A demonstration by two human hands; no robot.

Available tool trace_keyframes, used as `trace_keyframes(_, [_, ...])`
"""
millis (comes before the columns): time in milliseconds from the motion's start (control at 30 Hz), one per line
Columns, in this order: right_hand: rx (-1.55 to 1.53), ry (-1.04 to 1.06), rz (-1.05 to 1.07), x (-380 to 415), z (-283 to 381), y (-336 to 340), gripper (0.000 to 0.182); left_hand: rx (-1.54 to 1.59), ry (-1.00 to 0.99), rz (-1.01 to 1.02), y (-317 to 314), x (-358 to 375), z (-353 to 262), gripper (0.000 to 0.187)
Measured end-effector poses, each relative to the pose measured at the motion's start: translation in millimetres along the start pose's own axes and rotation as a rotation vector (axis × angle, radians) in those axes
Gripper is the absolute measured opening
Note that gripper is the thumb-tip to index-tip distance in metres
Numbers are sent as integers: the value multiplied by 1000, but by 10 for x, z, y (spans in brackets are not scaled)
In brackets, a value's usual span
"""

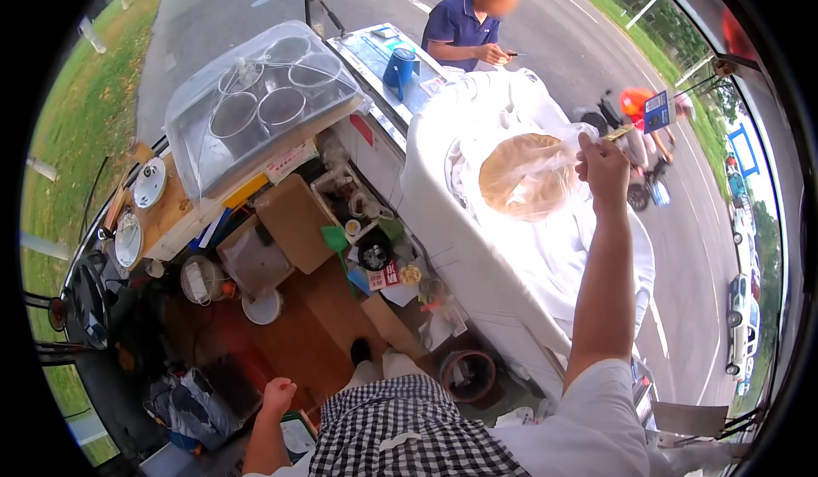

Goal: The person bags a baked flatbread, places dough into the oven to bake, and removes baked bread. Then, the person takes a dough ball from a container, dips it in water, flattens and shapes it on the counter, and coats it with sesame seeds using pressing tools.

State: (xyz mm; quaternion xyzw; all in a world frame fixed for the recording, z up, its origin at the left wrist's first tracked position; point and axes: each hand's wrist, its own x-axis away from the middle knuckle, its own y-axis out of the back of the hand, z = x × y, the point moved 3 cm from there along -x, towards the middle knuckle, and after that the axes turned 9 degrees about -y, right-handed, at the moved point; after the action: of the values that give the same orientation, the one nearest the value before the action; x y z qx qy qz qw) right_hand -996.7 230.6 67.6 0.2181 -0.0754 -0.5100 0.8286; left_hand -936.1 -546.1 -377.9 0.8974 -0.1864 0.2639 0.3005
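My right hand [605, 166] is raised over the white counter, its fingers pinched on a clear plastic bag [558, 158]. The thin film stretches over a round, flat brown food [515, 175] whose exact kind I cannot make out. White cloth [477, 106] surrounds the brown round and drapes the counter. My left hand [279, 394] is low at my side, near my checked apron [400, 422]. Its fingers are curled in, and I see nothing in them.
A clear cover [192, 149] encloses several metal pots. A blue jug [399, 70] stands on a side shelf. Beyond the counter, a person [460, 30] holds a small object, and a rider in orange [639, 102] is on the road. A bucket [467, 375] and boxes [294, 221] crowd the floor.
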Motion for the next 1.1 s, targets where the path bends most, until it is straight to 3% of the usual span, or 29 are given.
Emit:
trace_keyframes(67, [-14,-30,17,-533,-209,-106,36,158,237,-50,69,191,251,23])
trace_keyframes(133, [47,-60,-22,-1028,-356,-200,32,183,367,-26,174,381,450,18])
trace_keyframes(233, [48,-68,-116,-1660,-469,-359,33,168,476,-207,102,659,479,17])
trace_keyframes(400, [-28,-151,-230,-2425,-784,-573,35,209,516,-220,-251,824,310,25])
trace_keyframes(567, [95,-214,-186,-2949,-1495,-619,37,234,463,-123,-599,951,-99,31])
trace_keyframes(667, [40,-194,-215,-3042,-1753,-520,44,193,455,-81,-649,979,-146,33])
trace_keyframes(833, [-188,-260,-180,-2528,-1469,-159,51,149,357,-87,-544,858,-170,35])
trace_keyframes(900, [-231,-249,-136,-2311,-1470,43,46,132,350,-144,-471,760,-215,35])
trace_keyframes(1100, [-333,-254,-60,-1264,-1316,670,31,259,77,-18,-354,251,-142,26])
